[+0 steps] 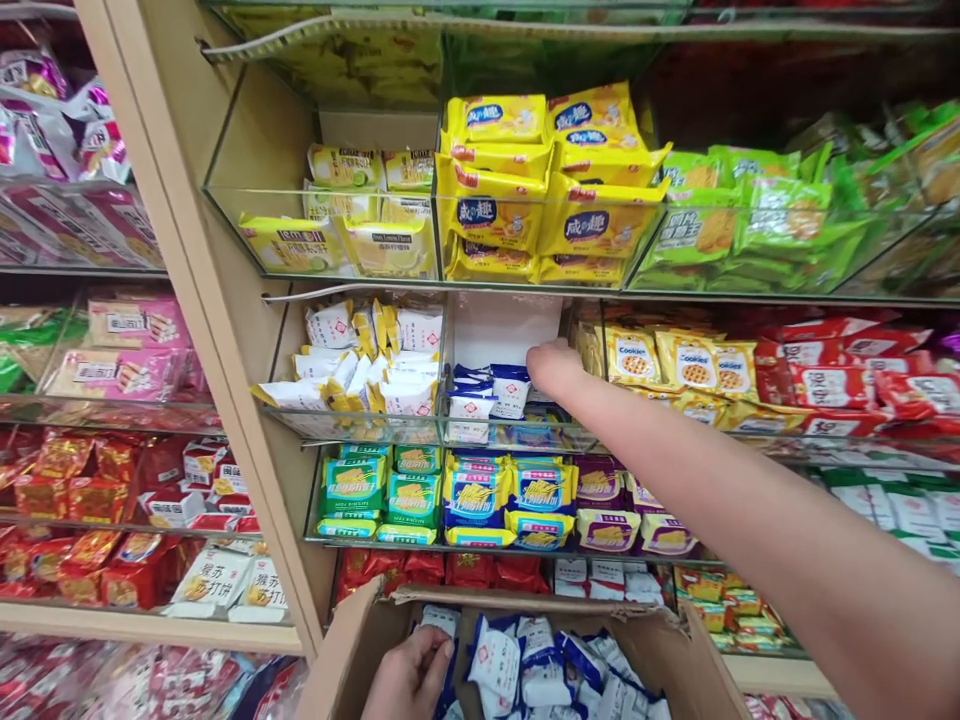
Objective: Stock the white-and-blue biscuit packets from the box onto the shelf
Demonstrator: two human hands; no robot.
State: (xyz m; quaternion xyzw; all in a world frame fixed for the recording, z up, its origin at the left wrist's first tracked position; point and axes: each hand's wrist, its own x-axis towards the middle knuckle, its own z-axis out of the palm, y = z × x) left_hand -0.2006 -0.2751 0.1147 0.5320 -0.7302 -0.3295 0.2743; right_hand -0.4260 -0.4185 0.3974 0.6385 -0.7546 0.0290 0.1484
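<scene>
left grip (405, 672) pinching 1 white-blue packet (439, 618), right grip (553, 368) in shelf bin (502, 332), hold unclear

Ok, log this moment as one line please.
left hand: on white-and-blue packet in cardboard box | right hand: inside shelf bin, by similar packets | box: more loose packets

From my head I look forward and down, facing tiered, clear-fronted shelves (420, 287) within arm's reach, my bare right hand (555, 368) near mid-frame at a middle tier. A pale wooden upright post (199, 320) runs slantwise down the left of this view. At the bottom, nearest me, I see down into an open brown cardboard box (712, 655), the lower edge cropping it and my bare left hand (409, 672).
</scene>
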